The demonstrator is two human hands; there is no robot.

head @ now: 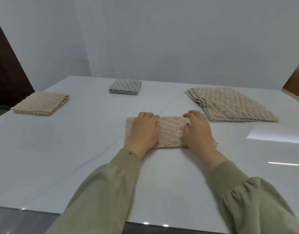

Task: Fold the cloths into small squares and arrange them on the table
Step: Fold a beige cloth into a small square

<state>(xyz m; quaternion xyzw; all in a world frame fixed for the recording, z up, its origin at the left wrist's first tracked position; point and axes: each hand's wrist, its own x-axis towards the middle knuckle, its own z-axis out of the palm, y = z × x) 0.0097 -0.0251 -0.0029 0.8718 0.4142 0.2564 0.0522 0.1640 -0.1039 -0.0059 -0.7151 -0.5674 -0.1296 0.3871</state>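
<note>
The tan bumpy cloth strip lay on the smooth white table, its long side running from 9 to 3 o'clock. The left hand pressed its 9 o'clock end and the right hand its 3 o'clock end, fingers flat, gripping nothing. Either hand looked ready to fold its end across.
</note>
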